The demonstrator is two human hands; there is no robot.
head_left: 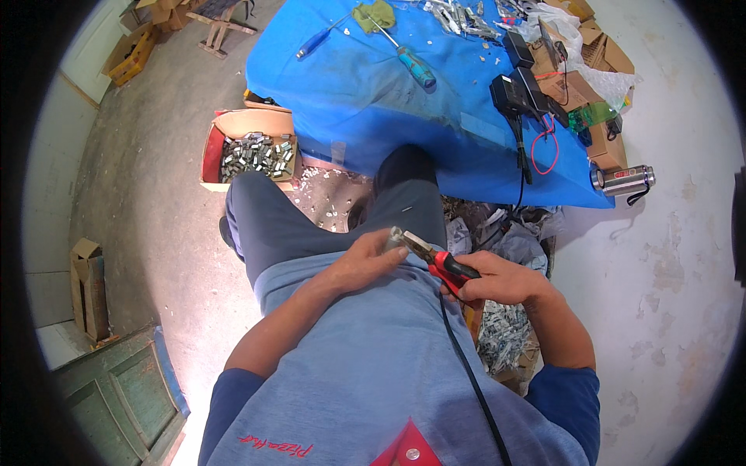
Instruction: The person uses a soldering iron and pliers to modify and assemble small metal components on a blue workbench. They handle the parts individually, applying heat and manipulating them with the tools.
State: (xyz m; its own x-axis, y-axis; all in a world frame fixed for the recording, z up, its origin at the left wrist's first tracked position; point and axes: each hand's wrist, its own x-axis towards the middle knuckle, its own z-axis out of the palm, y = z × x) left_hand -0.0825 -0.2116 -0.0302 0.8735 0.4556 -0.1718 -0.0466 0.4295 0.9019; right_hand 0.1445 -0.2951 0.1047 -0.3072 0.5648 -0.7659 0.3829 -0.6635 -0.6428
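Observation:
Above my lap, my right hand (pixel 503 278) is closed around the red and black handles of a pair of pliers (pixel 447 266). Their metal jaws point up and left, to a small pale, silvery piece (pixel 395 239) pinched in the fingers of my left hand (pixel 368 259). The jaws meet or touch that piece; whether they grip it I cannot tell. Its kind is too small and blurred to make out. A tiny light-coloured bit (pixel 407 208) lies on my dark trouser leg just beyond.
A blue-covered table (pixel 365 116) stands ahead, bearing a teal-handled screwdriver (pixel 416 67), a blue-handled tool (pixel 313 44) and black power adapters (pixel 513 93). A cardboard box (pixel 252 120) of small metal parts sits by my left knee. A steel flask (pixel 628 180) lies at right. A black cable (pixel 466 361) crosses my apron.

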